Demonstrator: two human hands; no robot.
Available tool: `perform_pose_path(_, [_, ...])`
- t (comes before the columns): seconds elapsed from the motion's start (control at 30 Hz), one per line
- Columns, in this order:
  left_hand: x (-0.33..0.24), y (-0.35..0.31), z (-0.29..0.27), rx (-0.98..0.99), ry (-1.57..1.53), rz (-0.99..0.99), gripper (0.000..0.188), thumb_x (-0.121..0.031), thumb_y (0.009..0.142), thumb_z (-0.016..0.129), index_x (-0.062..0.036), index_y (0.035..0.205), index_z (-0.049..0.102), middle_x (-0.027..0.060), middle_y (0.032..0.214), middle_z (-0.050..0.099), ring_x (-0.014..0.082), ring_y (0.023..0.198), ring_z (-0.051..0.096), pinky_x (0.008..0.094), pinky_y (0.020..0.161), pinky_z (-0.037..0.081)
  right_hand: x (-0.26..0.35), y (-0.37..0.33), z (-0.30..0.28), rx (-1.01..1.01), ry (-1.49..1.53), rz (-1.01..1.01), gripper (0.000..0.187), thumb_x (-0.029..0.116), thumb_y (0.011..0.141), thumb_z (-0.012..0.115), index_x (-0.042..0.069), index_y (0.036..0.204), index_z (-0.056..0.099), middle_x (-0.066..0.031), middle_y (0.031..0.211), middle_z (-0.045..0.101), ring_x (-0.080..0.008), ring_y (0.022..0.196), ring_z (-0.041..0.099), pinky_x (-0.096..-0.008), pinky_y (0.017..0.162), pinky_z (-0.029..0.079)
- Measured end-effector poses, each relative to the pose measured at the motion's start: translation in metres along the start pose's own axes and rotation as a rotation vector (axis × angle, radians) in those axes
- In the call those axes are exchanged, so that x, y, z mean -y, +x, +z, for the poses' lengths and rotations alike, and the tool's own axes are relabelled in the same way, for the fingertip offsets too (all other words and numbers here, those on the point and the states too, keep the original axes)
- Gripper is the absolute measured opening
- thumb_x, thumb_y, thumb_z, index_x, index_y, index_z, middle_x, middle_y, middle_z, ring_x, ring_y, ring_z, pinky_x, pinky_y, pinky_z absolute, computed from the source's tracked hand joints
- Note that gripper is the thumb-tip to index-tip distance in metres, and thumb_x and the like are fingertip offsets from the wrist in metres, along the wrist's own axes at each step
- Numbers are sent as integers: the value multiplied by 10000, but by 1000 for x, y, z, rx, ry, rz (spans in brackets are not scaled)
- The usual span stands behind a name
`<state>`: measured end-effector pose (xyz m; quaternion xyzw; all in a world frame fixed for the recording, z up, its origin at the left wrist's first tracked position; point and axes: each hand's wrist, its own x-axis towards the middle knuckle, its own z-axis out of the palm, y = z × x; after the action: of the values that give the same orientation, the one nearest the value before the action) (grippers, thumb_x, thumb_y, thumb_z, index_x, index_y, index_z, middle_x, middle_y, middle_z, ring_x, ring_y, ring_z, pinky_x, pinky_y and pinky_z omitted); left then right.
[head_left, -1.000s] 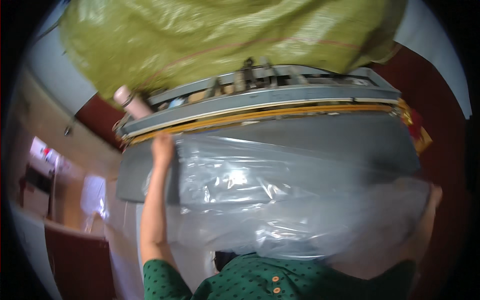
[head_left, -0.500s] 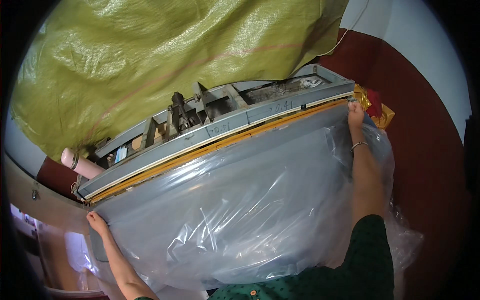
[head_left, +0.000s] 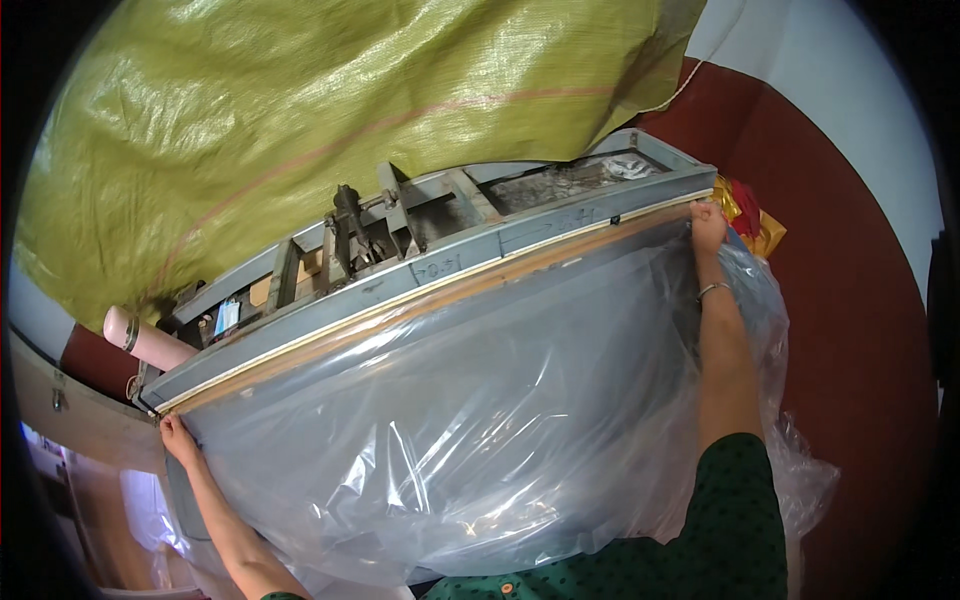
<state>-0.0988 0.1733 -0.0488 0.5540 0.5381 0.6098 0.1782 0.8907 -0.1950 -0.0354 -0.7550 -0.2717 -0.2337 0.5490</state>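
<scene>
A wide sheet of clear plastic film (head_left: pixel 460 420) is stretched between my hands in front of a long grey metal machine frame (head_left: pixel 370 288). Closed at the film's far left corner is my left hand (head_left: pixel 178 437), by the frame's left end. My right hand (head_left: pixel 709 226), a thin bracelet at the wrist, grips the far right corner near the frame's right end. Between them the film's far edge lies over an orange-brown strip (head_left: pixel 540 258) along the frame's near side. The rest of the film drapes in shiny folds toward my body.
Behind the frame hangs a yellow-green woven sheet (head_left: pixel 330 110). A pink cylinder (head_left: pixel 160 345) with a dark band leans at the frame's left end. Gold and red wrapping (head_left: pixel 765 235) lies beyond the right end. Dark metal brackets (head_left: pixel 352 215) stand inside the frame.
The film's far edge has moved up over the orange strip, which now looks paler beneath it. My left hand has shifted slightly up and left, with both corners still gripped.
</scene>
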Motion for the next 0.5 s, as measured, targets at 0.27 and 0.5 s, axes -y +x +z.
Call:
perform_pose_path(0.27, [-17,-7,16,-33,78,13,200,-163,868,561,-65,713,481,-49,641,414,49,581,345,209,504,281,-9,3,-8,-13,-69,83,250,257,779,676,19,798,601,-27,688,597,-99,635,529,-243,620,431])
perform_pose_path(0.5, [-15,-3,15,-34,33,-21,161,-156,875,553,-72,768,467,-49,655,416,44,579,367,197,507,303,-18,8,-3,4,4,150,207,199,764,692,30,772,572,-1,671,574,-74,597,494,-222,585,414])
